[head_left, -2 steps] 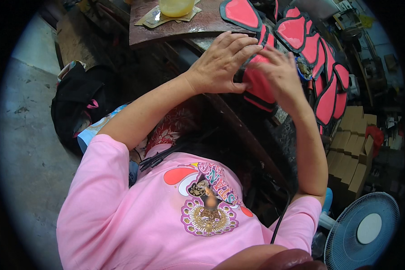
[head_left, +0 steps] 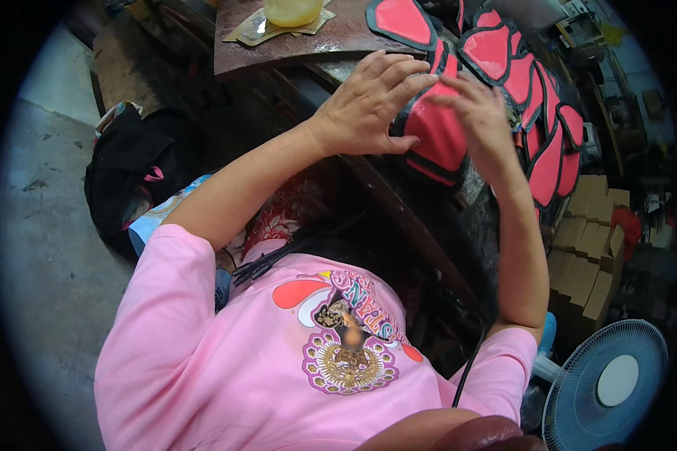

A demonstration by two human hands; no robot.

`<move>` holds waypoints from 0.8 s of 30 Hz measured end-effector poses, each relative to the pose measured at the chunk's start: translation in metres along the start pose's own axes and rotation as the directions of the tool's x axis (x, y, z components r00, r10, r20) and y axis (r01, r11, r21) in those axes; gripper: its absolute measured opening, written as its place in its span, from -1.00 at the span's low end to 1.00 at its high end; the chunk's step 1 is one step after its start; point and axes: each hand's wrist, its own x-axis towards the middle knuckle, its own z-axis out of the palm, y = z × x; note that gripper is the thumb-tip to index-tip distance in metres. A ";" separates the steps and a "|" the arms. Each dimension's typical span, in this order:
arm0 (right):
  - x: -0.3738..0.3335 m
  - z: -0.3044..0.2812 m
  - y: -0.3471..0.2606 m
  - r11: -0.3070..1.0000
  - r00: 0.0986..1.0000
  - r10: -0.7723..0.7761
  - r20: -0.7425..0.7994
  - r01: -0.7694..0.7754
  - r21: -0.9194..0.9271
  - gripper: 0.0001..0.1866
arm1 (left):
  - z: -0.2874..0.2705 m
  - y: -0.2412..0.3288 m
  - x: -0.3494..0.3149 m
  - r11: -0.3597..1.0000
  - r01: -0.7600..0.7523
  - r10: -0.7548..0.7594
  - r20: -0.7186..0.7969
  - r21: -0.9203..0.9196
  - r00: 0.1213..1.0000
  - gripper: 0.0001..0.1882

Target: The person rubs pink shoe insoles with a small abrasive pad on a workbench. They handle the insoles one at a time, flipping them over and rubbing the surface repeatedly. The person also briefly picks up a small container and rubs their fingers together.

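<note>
A red-pink panel with black edging (head_left: 438, 139) lies at the near side of the bench, tilted toward me. My left hand (head_left: 372, 105) is at its left side, fingers stretched out and thumb apart. Whether the fingertips touch the panel I cannot tell. My right hand (head_left: 480, 124) hovers over the panel's right side, its fingers loosely bent, apart and a little blurred. Nothing shows in either hand. Beyond them lies another black-edged pink pad (head_left: 403, 22).
Several more pink pads (head_left: 545, 169) overlap along the right of the bench. A tub of yellowish stuff (head_left: 293, 10) stands on a brown board (head_left: 241, 59). Stacked cardboard boxes (head_left: 579, 255) and a fan (head_left: 605, 387) are at my right, a black bag (head_left: 124, 169) at my left.
My right hand has shifted a little to the right, away from my left hand, and more of the panel shows between them. My left hand has barely moved.
</note>
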 end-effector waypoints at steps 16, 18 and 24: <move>-0.045 -0.001 0.009 0.907 0.976 0.219 -0.022 -0.211 -0.365 -0.37 | -0.006 -0.001 0.005 0.997 -0.054 0.045 0.173 0.046 0.984 -0.62; -0.049 -0.008 0.009 0.935 0.974 0.223 -0.043 -0.226 -0.275 -0.42 | -0.005 0.000 0.005 0.996 -0.052 0.040 0.171 0.070 0.984 -0.63; -0.058 -0.004 0.008 0.966 0.957 0.243 -0.160 -0.222 0.135 -0.52 | 0.004 -0.008 0.001 0.979 -0.084 0.053 0.165 0.186 0.985 -0.49</move>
